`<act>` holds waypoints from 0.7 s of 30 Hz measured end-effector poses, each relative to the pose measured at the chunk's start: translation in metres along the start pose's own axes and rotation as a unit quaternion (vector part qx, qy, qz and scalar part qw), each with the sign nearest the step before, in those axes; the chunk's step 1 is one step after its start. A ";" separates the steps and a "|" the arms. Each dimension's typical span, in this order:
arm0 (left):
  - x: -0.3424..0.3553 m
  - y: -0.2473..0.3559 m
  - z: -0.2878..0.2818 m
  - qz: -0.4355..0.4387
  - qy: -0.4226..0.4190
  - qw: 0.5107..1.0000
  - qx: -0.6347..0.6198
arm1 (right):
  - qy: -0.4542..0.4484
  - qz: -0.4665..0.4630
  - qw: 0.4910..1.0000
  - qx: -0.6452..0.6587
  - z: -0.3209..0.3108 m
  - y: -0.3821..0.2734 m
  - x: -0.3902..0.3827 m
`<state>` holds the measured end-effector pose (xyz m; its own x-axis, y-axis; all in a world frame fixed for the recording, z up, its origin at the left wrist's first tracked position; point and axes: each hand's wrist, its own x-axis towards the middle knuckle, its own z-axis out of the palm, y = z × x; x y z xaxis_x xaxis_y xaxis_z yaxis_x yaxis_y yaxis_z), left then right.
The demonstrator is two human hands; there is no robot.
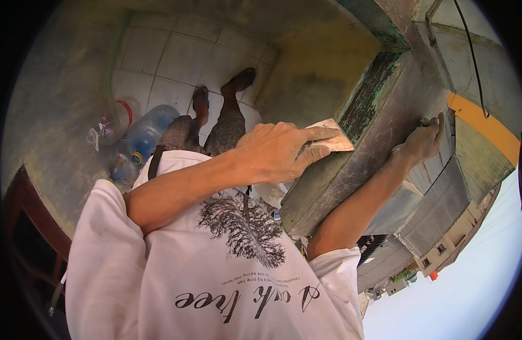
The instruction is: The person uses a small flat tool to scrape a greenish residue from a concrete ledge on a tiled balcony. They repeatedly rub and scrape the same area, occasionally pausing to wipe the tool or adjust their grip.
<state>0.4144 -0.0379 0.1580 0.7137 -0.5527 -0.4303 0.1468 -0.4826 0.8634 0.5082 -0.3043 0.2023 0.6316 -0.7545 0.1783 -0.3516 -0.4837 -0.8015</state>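
Note:
My left hand (278, 148) reaches across my body and pinches a small flat rectangular piece (330, 134), pale brown and worn, between thumb and fingers. Whether it is a scraper or a folded abrasive sheet, I cannot tell. It lies against the inner edge of a grey, scuffed ledge (357, 158), beside a strip of flaking green and dark paint (367, 97). Past the ledge's outer side is my right hand (424, 139), loosely bent, with one finger stretched out and the thumb apart. Its other fingers are partly hidden.
A large clear blue water bottle (150, 127) and clear plastic containers, one with a red rim (125, 110), stand to the left by a stained wall (56, 113). White floor tiles (181, 54) lie under my feet. Beyond the ledge are corrugated roofs (436, 198) and a hanging black cable (474, 56).

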 end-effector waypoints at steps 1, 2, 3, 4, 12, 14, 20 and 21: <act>-0.004 -0.001 0.002 0.005 0.004 1.000 0.018 | 0.003 0.013 1.000 -0.004 0.000 0.000 0.000; -0.008 -0.003 0.004 0.006 -0.029 0.999 0.042 | 0.009 0.025 1.000 -0.001 0.000 0.000 0.001; -0.011 -0.004 0.006 0.022 0.010 0.999 0.049 | 0.013 0.024 1.000 -0.005 0.000 0.000 0.001; -0.015 -0.006 0.008 0.030 0.010 0.998 0.056 | 0.013 0.020 1.000 -0.008 0.000 0.000 0.001; 0.007 0.014 -0.003 -0.028 0.044 0.998 -0.043 | -0.018 -0.002 1.000 -0.013 -0.004 0.001 0.006; 0.011 0.014 -0.004 -0.036 -0.007 0.999 -0.020 | -0.020 -0.008 1.000 -0.012 -0.002 0.003 0.011; 0.004 -0.004 0.017 -0.055 0.004 0.998 -0.007 | -0.009 -0.014 1.000 -0.005 0.004 0.009 0.016; 0.004 -0.005 0.019 -0.060 -0.001 0.998 -0.016 | -0.011 -0.007 1.000 -0.001 0.001 0.010 0.014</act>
<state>0.4029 -0.0504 0.1466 0.6890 -0.4931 -0.5311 0.2531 -0.5230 0.8139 0.5143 -0.3193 0.1960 0.6520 -0.7374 0.1766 -0.3440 -0.4952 -0.7978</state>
